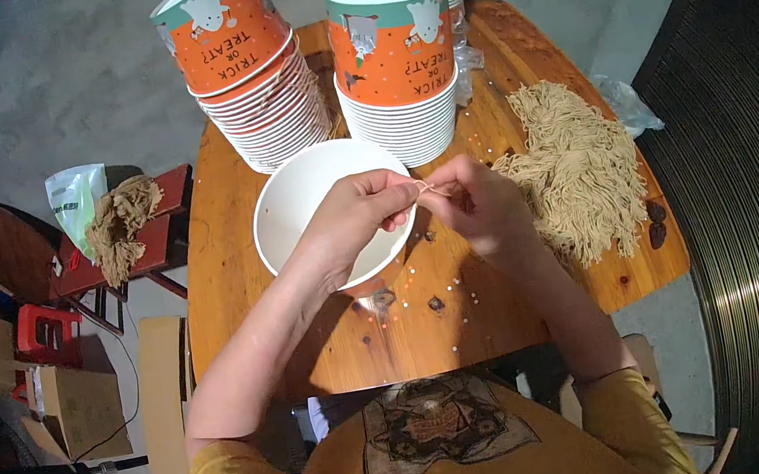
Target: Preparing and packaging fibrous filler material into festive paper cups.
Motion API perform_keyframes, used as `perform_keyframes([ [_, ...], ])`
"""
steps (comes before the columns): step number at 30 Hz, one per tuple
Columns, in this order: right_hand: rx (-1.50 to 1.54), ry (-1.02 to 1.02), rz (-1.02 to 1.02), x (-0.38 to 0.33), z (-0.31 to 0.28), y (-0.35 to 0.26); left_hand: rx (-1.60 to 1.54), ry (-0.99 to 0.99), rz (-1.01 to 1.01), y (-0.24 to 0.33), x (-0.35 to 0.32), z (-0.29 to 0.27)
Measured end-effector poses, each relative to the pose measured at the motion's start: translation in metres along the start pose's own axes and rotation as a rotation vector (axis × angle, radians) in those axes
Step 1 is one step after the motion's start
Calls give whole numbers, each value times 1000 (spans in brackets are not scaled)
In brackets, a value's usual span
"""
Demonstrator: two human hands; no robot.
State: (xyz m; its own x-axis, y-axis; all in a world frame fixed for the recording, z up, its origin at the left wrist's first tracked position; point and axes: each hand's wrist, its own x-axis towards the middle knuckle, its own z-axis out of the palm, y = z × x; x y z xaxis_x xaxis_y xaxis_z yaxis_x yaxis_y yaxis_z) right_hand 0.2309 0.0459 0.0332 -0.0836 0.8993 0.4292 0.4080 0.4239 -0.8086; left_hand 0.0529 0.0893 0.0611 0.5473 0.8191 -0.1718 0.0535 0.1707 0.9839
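Close to the rim of a white paper bucket (288, 192), both my hands meet over the table. My left hand (351, 222) reaches across the bucket's opening, thumb and fingers pinched on a thin pale cord (428, 188). Just to the right of the rim, my right hand (484, 208) pinches the same cord, its fingers curled inward. Only a short bit of the cord shows between the fingertips; whether it is attached to the bucket cannot be seen. The bucket stands with its mouth up and its inside looks white. A heap of tan cords (581, 171) lies right of my right hand.
Two stacks of upturned orange buckets, a left stack (253, 66) and a right stack (395, 51), stand behind the white bucket. Small pale beads dot the wooden table (419, 347). Left of the table are a red bench (106, 268) with more cords (122, 227) and a cardboard box (84, 406).
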Motion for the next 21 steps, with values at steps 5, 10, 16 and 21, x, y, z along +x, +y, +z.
perform_keyframes([
  [5,-330,187,-440,0,7,10,10,38,11,1,1,2],
  [10,91,79,-123,-6,6,6,3,22,20,-1,1,-2],
  [16,203,68,-20,-3,2,9,158,10,62,10,-8,4],
  [21,122,55,-32,-1,1,5,364,33,171,4,-9,-1],
])
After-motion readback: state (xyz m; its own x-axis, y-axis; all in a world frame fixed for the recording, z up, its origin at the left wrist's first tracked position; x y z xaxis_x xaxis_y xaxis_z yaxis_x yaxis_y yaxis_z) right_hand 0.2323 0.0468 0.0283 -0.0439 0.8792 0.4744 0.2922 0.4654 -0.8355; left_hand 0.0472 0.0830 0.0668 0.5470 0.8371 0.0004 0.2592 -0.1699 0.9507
